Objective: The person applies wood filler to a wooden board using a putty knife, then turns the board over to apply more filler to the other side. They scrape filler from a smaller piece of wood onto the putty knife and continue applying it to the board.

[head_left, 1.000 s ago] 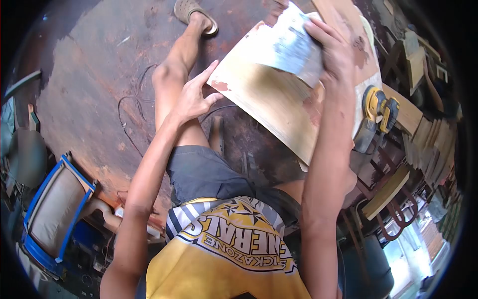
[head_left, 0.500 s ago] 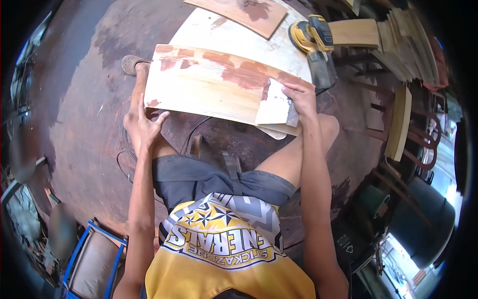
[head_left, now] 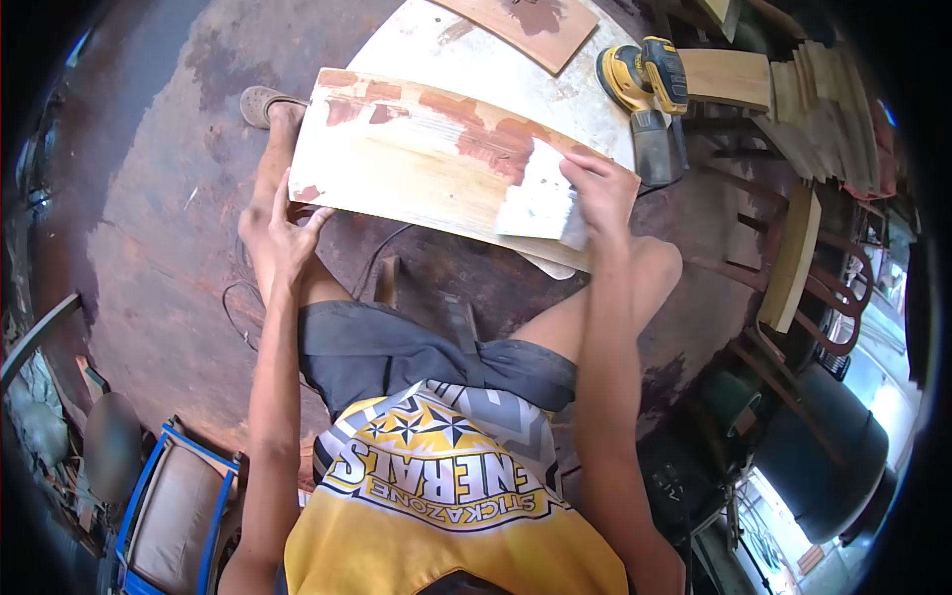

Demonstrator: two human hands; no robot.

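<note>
- The board (head_left: 416, 164) lies across the knees, pale with red-brown patches.
- The right hand (head_left: 600, 188) fingers hold grey sandpaper (head_left: 540, 203) flat on it.
- The left hand (head_left: 278, 233) fingers spread wide, touching its near edge.

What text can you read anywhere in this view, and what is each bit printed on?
"STICKAZONE": small letters, upside down to the camera, on the person's yellow, white and grey printed jersey.
"ENERALS": larger letters on the same jersey; the word's start may be hidden in a fold.
Yellow and black power sander: any label is too small to read.
</note>
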